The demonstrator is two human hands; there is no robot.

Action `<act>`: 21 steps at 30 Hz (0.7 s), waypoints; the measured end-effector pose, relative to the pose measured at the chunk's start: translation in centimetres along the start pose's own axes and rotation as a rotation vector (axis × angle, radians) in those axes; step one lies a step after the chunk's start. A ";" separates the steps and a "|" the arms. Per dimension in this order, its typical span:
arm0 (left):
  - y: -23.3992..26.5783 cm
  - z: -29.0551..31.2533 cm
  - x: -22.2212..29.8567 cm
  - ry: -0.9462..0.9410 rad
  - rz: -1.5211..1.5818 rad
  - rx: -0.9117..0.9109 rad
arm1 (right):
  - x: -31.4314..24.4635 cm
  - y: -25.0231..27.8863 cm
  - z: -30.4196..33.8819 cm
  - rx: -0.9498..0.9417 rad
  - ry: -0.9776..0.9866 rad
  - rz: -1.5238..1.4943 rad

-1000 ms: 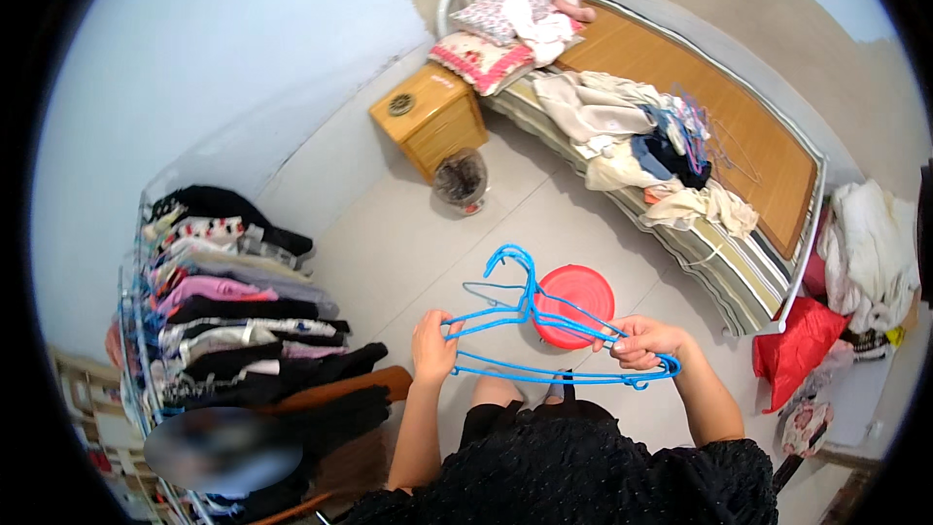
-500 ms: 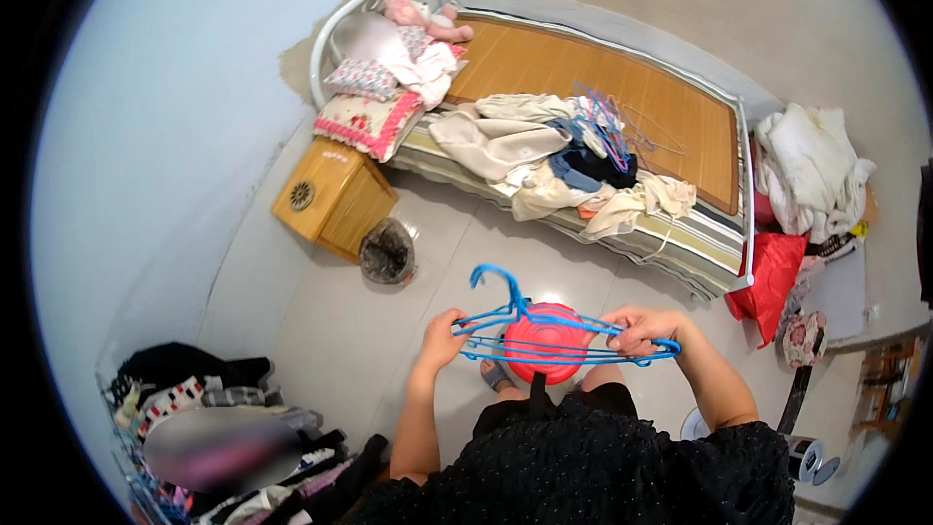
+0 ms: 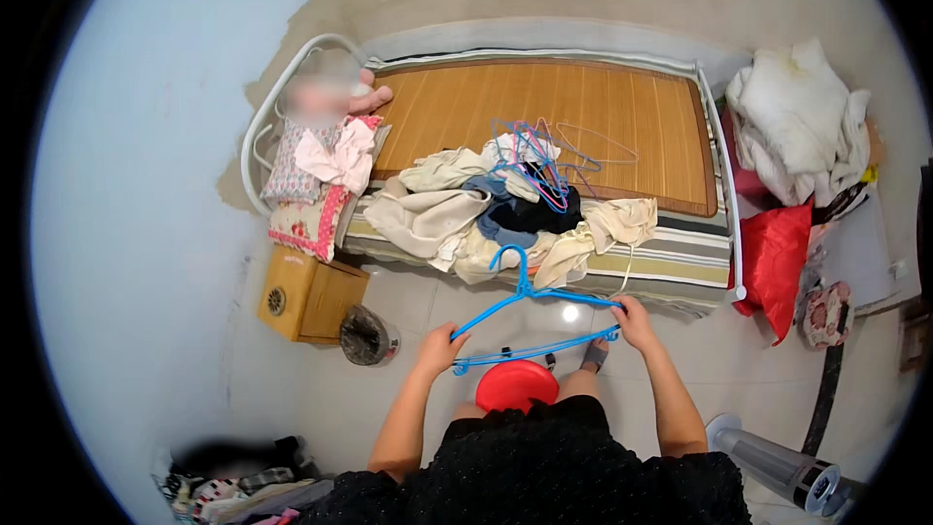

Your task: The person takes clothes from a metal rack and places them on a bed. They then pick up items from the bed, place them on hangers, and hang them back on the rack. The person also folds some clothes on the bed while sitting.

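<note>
Blue clothes hangers [image 3: 525, 290], apparently more than one stacked together, are held out flat between my two hands with the hooks pointing away from me. My left hand [image 3: 442, 348] is closed round their left end, and my right hand [image 3: 634, 323] grips the right end. Beneath them a red round stool [image 3: 517, 386] stands on the floor close to my legs. Beyond the hangers, a heap of clothes [image 3: 428, 219] in cream, blue and black lies on the near side of the bed, topped by a tangle of blue, pink and white hangers [image 3: 540, 170].
The bed [image 3: 544, 107] has a bamboo mat and a white metal frame. A wooden bedside cabinet [image 3: 326, 303] and a waste bin [image 3: 365, 335] stand at left. Piled clothes [image 3: 238, 486] lie lower left. At right are a red bag [image 3: 777, 258], white bedding [image 3: 802, 122] and a tower fan [image 3: 777, 467].
The hangers have swung from nearly edge-on to facing up, and have moved farther out toward the bed. My right hand has shifted to their end. My view has turned, with the bed now more level.
</note>
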State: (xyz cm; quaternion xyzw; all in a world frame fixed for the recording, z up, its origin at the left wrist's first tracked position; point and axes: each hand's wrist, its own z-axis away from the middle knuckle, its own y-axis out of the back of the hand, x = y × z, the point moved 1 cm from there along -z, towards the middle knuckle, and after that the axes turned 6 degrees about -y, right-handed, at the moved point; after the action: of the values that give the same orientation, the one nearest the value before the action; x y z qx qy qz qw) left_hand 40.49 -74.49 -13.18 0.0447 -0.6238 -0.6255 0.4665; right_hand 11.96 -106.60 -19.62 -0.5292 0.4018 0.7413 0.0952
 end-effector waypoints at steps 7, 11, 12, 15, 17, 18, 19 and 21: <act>-2.4 -13.0 6.0 -0.093 0.047 0.129 | 8.1 4.1 -8.0 0.069 -0.158 0.010; -3.3 -18.7 7.1 -0.196 0.051 0.429 | 8.3 2.6 -15.3 0.174 -0.230 0.030; -3.8 -19.7 6.4 -0.167 0.066 0.462 | 7.8 1.4 -17.3 0.191 -0.251 0.046; -7.7 -24.0 3.7 -0.167 0.064 0.398 | 9.9 -3.9 -24.3 0.308 -0.263 -0.113; -11.3 -26.6 0.8 -0.218 0.062 0.302 | 11.7 -8.5 -28.2 0.428 -0.294 -0.207; -13.2 -28.1 -0.5 -0.244 0.066 0.250 | 13.2 -11.1 -29.9 0.537 -0.300 -0.243; -14.9 -29.1 -1.9 -0.265 0.035 0.215 | 13.9 -13.6 -31.0 0.632 -0.307 -0.278; -18.4 -30.7 -4.7 -0.302 -0.024 0.134 | 15.2 -18.3 -30.3 0.533 -0.250 0.087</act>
State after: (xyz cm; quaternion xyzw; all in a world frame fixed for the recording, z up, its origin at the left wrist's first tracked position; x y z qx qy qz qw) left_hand 53.02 -98.08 -37.53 -0.0112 -0.7265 -0.5877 0.3558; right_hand 37.41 -119.93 -45.30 -0.3723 0.5900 0.6723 0.2476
